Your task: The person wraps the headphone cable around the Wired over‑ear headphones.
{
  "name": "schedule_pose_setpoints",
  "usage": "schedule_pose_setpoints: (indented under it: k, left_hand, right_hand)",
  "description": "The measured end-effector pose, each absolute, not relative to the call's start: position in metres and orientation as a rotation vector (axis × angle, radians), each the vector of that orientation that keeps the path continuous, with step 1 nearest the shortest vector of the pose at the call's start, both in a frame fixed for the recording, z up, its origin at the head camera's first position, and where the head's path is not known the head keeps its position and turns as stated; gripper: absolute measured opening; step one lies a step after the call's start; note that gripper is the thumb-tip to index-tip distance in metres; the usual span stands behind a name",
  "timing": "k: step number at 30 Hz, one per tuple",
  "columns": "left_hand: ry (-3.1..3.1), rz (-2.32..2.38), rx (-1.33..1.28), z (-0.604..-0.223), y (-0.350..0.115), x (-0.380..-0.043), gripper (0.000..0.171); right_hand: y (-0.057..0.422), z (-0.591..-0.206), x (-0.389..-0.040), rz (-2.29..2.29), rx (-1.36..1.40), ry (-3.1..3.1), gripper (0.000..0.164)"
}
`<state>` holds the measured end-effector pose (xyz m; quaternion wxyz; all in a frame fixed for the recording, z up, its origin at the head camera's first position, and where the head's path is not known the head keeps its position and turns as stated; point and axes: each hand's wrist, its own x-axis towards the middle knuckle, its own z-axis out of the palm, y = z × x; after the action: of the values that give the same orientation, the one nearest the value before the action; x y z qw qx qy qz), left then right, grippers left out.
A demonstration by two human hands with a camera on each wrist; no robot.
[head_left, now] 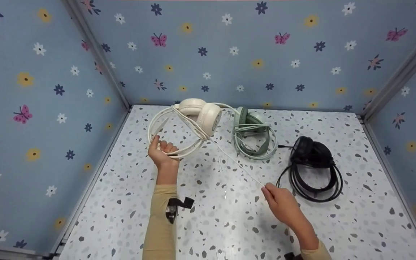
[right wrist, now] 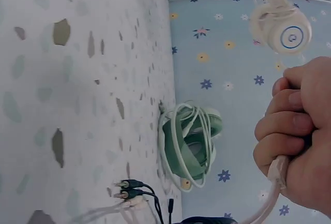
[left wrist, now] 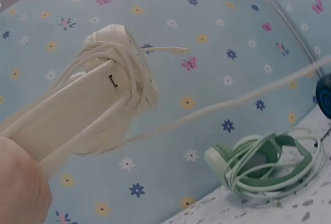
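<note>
Cream-white headphones [head_left: 209, 119] are raised above the speckled table, their ear cups toward the back wall. My left hand [head_left: 163, 153] grips them by the headband [left wrist: 67, 110], thumb on one side and fingers curled on the other. Loops of their white cable [head_left: 237, 163] wrap around the band and ear cups. From there a stretch of cable runs taut, down and right, to my right hand [head_left: 284, 204]. That hand's fingers curl tightly round the cable in the right wrist view, and a doubled white length [right wrist: 268, 203] comes out below the fist.
Green headphones [head_left: 264, 144] with coiled cable lie near the back wall. Black headphones [head_left: 316, 151] with a looped cable lie to the right. Dark-bodied plugs [right wrist: 129, 184] show low in the right wrist view. Flower-patterned walls [head_left: 208, 54] enclose the table [head_left: 208, 216].
</note>
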<state>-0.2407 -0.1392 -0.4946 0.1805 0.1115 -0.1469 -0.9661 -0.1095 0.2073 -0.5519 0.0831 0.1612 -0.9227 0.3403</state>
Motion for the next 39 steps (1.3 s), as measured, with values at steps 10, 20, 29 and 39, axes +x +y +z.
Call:
schedule_pose_setpoints:
  k: [10,20,29,39]
  left_hand:
    - [-0.723,-2.467,0.232,-0.509,-0.136,-0.237,0.021]
    - [-0.869,-2.227,0.229,-0.503,-0.139,-0.242,0.018]
    - [-1.125,-2.037,0.176,-0.511,-0.138,-0.248,0.007]
    - [-1.589,-1.576,0.006,-0.474,-0.123,-0.227,0.016]
  right_hand:
    - [0.228,-0.541,-0.105,1.04,0.488,-2.921,0.03]
    - [0.233,-0.53,-0.099,1.073,0.604,-2.882,0.03]
    - [0.237,-0.511,-0.093,1.216,0.636,-2.936,0.024]
    - [0.246,-0.449,-0.085,1.084,0.782,-2.882,0.024]
